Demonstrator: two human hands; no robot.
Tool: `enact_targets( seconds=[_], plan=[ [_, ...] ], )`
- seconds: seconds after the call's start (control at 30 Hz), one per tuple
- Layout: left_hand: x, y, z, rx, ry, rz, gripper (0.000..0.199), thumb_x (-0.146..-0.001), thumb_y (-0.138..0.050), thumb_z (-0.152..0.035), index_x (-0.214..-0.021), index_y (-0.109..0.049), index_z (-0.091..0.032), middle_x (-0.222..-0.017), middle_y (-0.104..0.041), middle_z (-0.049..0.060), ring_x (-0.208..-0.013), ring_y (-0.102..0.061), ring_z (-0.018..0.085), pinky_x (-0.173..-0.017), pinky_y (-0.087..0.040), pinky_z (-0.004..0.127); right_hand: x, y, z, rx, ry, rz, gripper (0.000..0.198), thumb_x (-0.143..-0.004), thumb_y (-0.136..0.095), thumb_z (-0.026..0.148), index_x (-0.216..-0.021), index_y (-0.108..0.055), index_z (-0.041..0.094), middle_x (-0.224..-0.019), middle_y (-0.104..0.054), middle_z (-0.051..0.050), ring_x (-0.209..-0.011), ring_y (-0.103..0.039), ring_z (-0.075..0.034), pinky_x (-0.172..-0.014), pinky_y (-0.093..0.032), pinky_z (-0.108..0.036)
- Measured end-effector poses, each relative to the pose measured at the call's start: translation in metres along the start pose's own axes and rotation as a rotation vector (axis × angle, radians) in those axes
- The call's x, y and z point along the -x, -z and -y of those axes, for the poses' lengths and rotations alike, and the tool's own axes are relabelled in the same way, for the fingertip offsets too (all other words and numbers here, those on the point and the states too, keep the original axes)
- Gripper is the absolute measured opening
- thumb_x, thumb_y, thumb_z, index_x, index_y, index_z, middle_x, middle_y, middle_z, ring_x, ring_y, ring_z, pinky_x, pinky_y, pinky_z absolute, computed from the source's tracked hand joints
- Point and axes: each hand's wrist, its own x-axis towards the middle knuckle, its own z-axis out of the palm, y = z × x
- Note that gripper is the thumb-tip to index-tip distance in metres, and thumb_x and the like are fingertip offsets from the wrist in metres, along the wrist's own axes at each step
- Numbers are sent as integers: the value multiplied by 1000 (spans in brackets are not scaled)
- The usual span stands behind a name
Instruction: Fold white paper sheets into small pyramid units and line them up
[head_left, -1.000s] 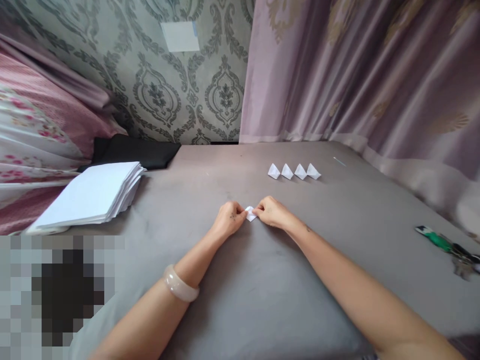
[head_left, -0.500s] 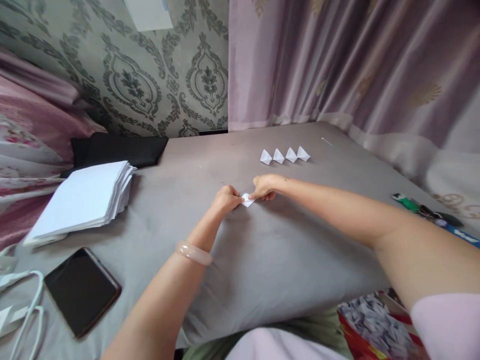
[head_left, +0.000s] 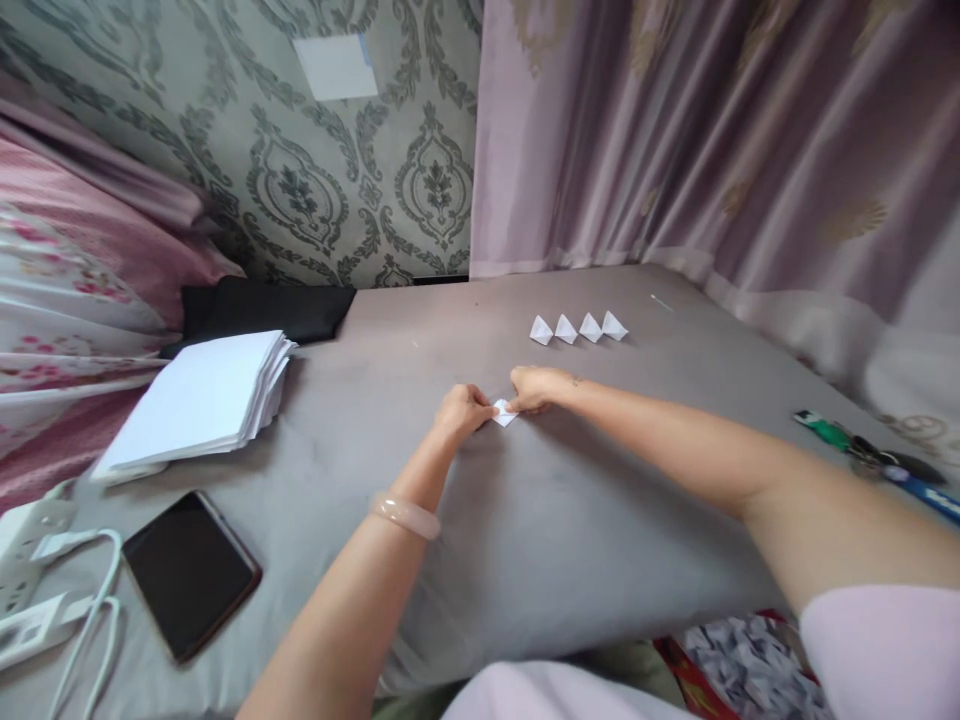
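A small folded white paper [head_left: 505, 414] lies on the grey cloth surface between my two hands. My left hand [head_left: 466, 411], with a pale bangle on its wrist, pinches the paper's left corner between thumb and fingers. From the other side my right hand [head_left: 537, 388] grips the right part of the paper, its thumb tip on the edge and the other fingers curled. Beyond my right hand, several small folded paper shapes [head_left: 565, 329] stand side by side in a row.
At left are a stack of white paper [head_left: 202, 395], a black folder-like item [head_left: 270, 310], a dark phone [head_left: 191, 572] and a white power strip with cables [head_left: 34, 560]. Keys with a lanyard [head_left: 870, 455] lie far right. A red bag of folded papers [head_left: 750, 665] sits below the edge.
The view has tilted up and shifted left, so everything appears lower and further right. My right thumb has drawn back toward the paper's right side; both hands remain on the paper.
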Motion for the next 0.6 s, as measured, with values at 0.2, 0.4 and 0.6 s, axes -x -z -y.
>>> enact_targets(
  seconds=[0.2, 0.4, 0.6],
  plan=[
    [19, -7, 4, 107, -131, -88, 11, -67, -69, -26, -74, -67, -18, -60, -60, -1, -61, -53, 13, -56, -38, 22, 14, -24, -8, -111, 91, -274, 10, -72, -67, 25, -74, -62, 16, -85, -68, -12, -88, -63, -24, -71, -43, -29],
    [28, -15, 11, 260, -235, -156, 10, -67, -67, -25, -73, -65, -17, -66, -60, -1, -62, -51, 11, -57, -37, 21, 17, -60, -25, -391, 237, -491, 7, -76, -60, 24, -77, -57, 18, -88, -64, -7, -85, -58, -18, -74, -41, -27],
    [39, -7, 12, 513, -273, -173, 29, -74, -62, -39, -87, -60, -14, -69, -59, -1, -54, -47, 8, -50, -36, 20, 15, -70, -20, -827, 383, -511, 21, -79, -54, 40, -82, -54, 19, -72, -64, -2, -69, -60, -15, -63, -47, -27]
  ],
)
